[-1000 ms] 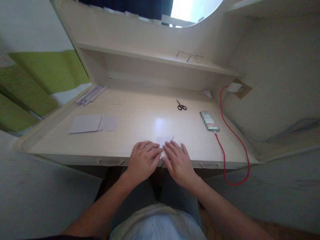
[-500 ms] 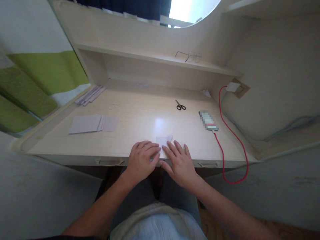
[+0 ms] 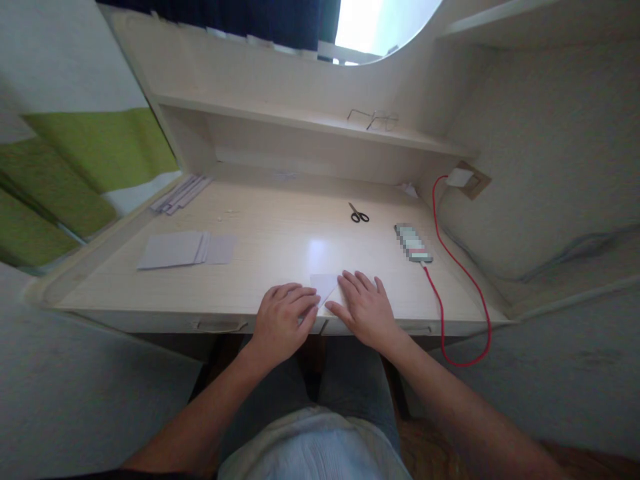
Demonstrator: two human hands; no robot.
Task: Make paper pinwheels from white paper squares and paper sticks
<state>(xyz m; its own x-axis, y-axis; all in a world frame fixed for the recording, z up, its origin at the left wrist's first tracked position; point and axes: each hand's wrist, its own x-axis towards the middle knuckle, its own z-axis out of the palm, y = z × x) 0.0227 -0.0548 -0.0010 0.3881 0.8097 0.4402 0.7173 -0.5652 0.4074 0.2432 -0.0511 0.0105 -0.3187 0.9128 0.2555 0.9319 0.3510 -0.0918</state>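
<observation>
In the head view, scissors (image 3: pixel 359 213) and a phone (image 3: pixel 413 243) lie beyond the folded paper (image 3: pixel 323 285) near the front of the desk (image 3: pixel 280 227); a paper stack (image 3: pixel 170 250) lies left. The right hand (image 3: pixel 369 308) spreads, fingertips at the paper's right side; the left hand (image 3: pixel 284 319) curves over its left edge, hiding it; whether it pinches I cannot tell.

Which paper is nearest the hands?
The small sheet between the left hand and right hand; the stack and the strips lie apart, farther left.
</observation>
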